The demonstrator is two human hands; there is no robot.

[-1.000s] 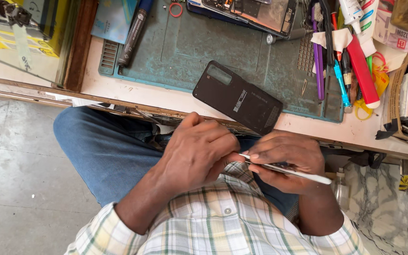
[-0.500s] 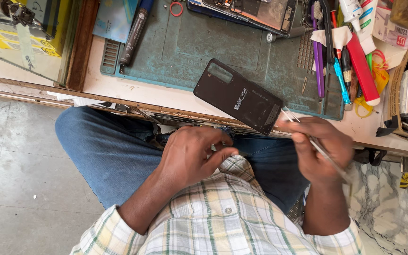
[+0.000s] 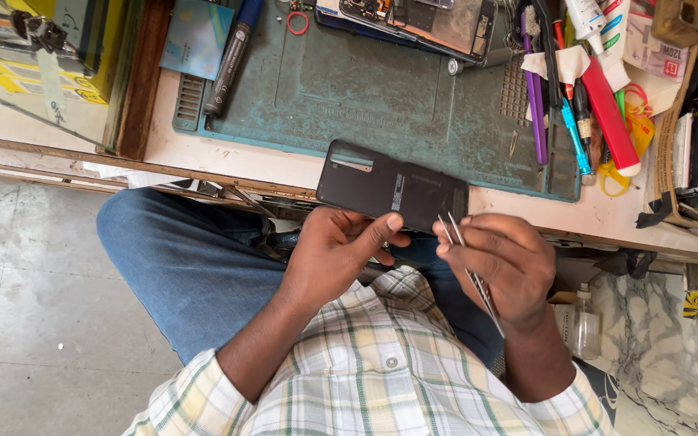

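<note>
Left hand: your left hand [image 3: 341,254] grips the near edge of the dark phone back cover [image 3: 393,187], thumb pressed on its underside
Right hand: your right hand [image 3: 502,262] is closed around metal tweezers [image 3: 468,266], their tips pointing up at the cover's right corner
Back cover: it is held tilted over the front edge of the workbench [image 3: 228,157], just above your lap
Mat: a worn teal work mat [image 3: 381,89] lies behind the cover, with an opened phone [image 3: 418,20] at its far edge
Tools: a black marker [image 3: 232,56] lies on the mat's left side; a purple tool [image 3: 536,113] and a red tube [image 3: 607,113] sit on its right
</note>
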